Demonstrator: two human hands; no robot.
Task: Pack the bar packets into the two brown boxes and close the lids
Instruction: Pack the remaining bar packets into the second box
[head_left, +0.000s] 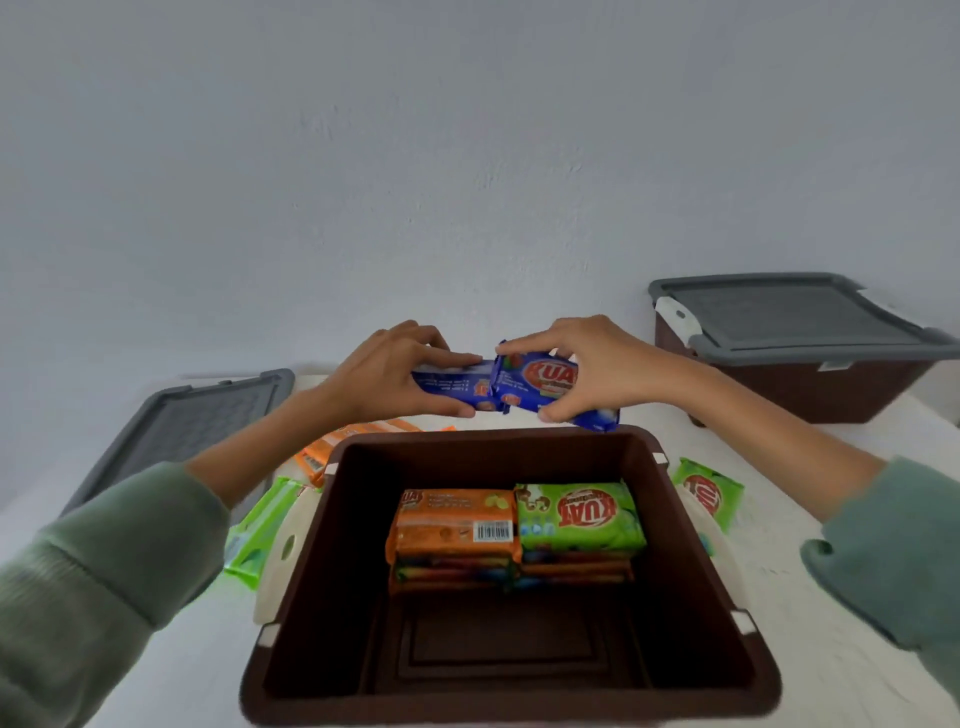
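Your left hand (395, 374) is pinching a glossy blue packet (451, 387), your right hand (597, 364) gripping a second blue packet (540, 385), mid-frame above the rectangular brown box (322, 571).

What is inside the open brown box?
Two stacks of packets at the far end: an orange packet tops the left, a green packet the right. Those beneath show only their edges, so their count cannot be seen.

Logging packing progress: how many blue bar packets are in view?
2. The left hand grips one blue bar packet, the right hand the other, near the open brown box's far rim. Stacks inside may hide more.
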